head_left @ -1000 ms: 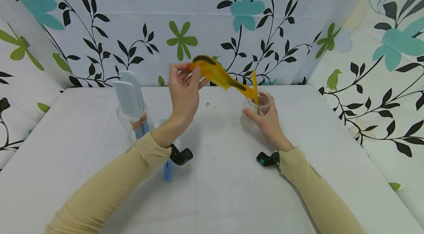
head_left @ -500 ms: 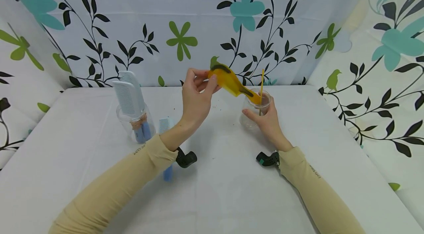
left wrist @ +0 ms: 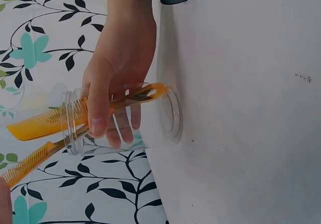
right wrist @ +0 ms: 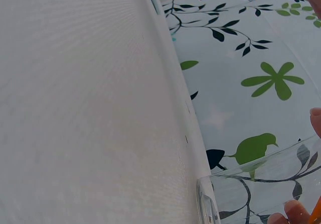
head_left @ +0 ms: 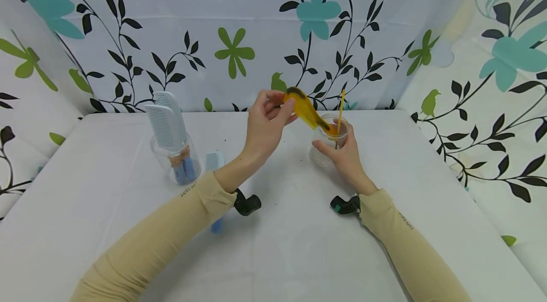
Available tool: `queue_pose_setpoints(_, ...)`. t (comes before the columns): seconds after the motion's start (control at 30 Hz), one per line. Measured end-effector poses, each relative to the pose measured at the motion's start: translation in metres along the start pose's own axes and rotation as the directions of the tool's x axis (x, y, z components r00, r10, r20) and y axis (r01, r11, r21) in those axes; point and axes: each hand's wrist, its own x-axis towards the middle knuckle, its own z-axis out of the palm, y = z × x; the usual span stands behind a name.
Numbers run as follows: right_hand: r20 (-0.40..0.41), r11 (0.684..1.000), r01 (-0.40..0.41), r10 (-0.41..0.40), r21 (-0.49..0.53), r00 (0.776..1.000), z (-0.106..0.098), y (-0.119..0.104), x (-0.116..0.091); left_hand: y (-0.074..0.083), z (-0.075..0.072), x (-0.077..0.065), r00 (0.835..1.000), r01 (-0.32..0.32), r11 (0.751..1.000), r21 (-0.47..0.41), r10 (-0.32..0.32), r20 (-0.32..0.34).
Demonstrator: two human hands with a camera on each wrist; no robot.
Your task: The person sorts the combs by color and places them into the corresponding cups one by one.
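My left hand (head_left: 266,127) pinches a yellow comb (head_left: 304,108) with dark streaks by its toothed end. The comb slants down to the right, and its narrow handle enters the mouth of a clear glass jar (head_left: 319,154). My right hand (head_left: 347,158) grips that jar round its side. A second yellow comb (head_left: 341,105) stands in the jar, its top above the rim. In the left wrist view, the second comb's handle (left wrist: 158,89) reaches near the jar's bottom, while the held comb (left wrist: 30,164) crosses the rim. The right wrist view catches only fingertips and part of the jar.
At the left stands another glass jar (head_left: 194,159) with pale blue combs (head_left: 164,126) in it. A blue comb (head_left: 213,161) lies on the white table (head_left: 295,245), partly under my left forearm. Small crumbs dot the table. A patterned cloth (head_left: 265,45) hangs behind.
My left hand has moved right, bringing the held comb's handle down into the jar mouth. The standing comb has shifted slightly right. My right hand and the jar have stayed put.
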Motion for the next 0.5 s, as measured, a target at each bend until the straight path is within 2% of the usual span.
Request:
queue_pose_setpoints(0.2,0.002,1.0,0.022,-0.022,0.011,1.0,0.0,-0.005,-0.002,-0.001,0.004,0.0,0.998,0.039,0.999,-0.012,-0.038,0.052)
queue_pose_setpoints(0.33,-0.009,0.999,0.04,-0.04,0.018,0.999,0.0,0.005,0.002,-0.003,0.005,-0.001,0.995,0.06,0.998,0.016,-0.061,0.08)
queue_pose_setpoints(0.5,-0.012,0.998,0.05,-0.05,0.036,0.999,0.001,0.004,0.001,-0.006,0.003,-0.003,0.992,0.082,0.994,0.077,-0.088,0.092)
